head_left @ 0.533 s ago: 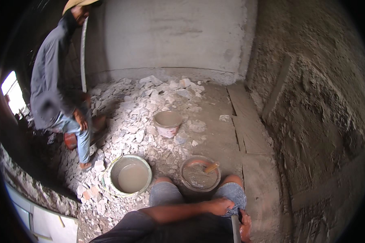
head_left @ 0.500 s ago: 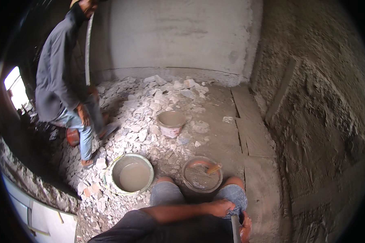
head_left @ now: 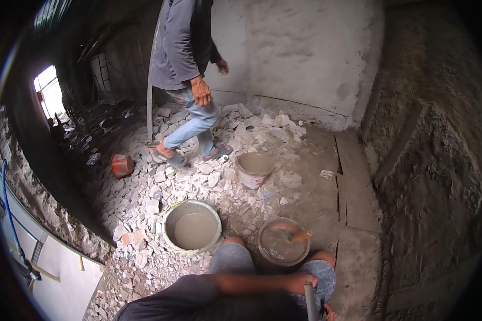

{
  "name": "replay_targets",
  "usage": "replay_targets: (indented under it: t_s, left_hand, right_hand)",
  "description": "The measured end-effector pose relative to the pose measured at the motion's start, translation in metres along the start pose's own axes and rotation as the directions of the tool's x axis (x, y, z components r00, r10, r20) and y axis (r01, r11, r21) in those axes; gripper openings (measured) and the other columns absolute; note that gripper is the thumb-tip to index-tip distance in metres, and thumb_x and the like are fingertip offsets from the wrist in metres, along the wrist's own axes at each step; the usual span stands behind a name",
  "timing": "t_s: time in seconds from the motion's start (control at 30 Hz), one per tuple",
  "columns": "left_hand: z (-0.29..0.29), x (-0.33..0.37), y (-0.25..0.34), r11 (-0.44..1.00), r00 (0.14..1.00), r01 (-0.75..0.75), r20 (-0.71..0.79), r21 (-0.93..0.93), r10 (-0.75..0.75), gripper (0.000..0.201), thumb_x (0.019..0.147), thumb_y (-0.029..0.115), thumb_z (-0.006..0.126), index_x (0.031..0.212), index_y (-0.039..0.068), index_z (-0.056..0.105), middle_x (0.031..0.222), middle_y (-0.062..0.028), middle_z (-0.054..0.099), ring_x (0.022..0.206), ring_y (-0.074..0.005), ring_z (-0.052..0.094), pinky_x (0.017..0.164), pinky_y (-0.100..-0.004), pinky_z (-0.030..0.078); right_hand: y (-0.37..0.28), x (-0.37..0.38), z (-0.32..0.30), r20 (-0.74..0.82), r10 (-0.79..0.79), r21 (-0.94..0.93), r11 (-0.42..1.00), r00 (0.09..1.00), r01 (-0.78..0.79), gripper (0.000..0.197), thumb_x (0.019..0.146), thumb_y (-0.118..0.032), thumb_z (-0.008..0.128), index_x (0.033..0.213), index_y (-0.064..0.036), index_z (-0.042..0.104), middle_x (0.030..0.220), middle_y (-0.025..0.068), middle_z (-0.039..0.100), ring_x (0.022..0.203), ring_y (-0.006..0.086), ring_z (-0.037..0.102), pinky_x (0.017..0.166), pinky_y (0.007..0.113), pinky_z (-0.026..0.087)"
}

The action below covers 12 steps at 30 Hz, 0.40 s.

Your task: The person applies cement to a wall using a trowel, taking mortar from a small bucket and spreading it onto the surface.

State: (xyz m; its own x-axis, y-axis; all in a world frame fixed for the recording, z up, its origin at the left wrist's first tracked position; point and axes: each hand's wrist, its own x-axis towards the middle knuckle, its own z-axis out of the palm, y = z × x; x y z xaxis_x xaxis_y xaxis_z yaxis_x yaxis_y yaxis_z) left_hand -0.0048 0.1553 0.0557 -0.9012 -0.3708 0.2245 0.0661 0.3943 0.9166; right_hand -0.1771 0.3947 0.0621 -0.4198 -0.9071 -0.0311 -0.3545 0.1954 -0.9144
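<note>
My left arm reaches across my lap, and my left hand is closed at the upper end of a straight grey bar. Beside the bar, at the lower edge, only some fingers of my right hand show; their grip is hidden. In front of my knees stands a round tub of wet grey mortar, with a tool's yellowish handle sticking out. To its left is a larger pale green-rimmed tub of thin grey slurry. Beyond them sits a whitish bucket with grey contents.
A co-worker in a grey top and jeans walks over the broken rubble. A long upright strip stands behind them. An orange bucket lies tipped at left. A rough wall rises at right; pale boards lie lower left.
The co-worker has stepped rightward across the rubble, uncovering the orange bucket. My view has turned left. My right hand shows less at the lower edge; my left hand stays at the bar.
</note>
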Motion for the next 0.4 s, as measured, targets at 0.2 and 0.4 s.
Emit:
replay_targets:
  t_s: [0.2,0.4]
  left_hand:
    - [-0.034,-0.021,0.027,0.592,0.681,0.463,0.163,0.660,-0.714,0.102,0.087,0.088,0.043,0.119,-0.006,0.067,0.119,-0.0272,0.067,0.117,-0.0391,0.063,0.099,-0.0464,0.050]
    - [-0.003,-0.060,-0.057,0.754,0.648,0.540,0.386,0.375,-0.657,0.124,0.083,0.098,0.019,0.127,-0.009,0.066,0.134,-0.0317,0.062,0.137,-0.0428,0.052,0.115,-0.0478,0.039]
  right_hand:
    - [-0.038,-0.034,-0.056,-0.035,0.098,0.321,0.944,0.995,-0.081,0.030,0.089,-0.017,0.064,0.113,0.0000,0.071,0.118,0.0185,0.071,0.102,0.0175,0.065,0.090,0.038,0.053]
    - [-0.032,-0.011,-0.098,0.065,0.378,0.113,0.917,0.923,-0.383,0.043,0.085,-0.021,0.075,0.122,0.0006,0.069,0.136,0.0213,0.066,0.108,0.0223,0.068,0.096,0.041,0.054]
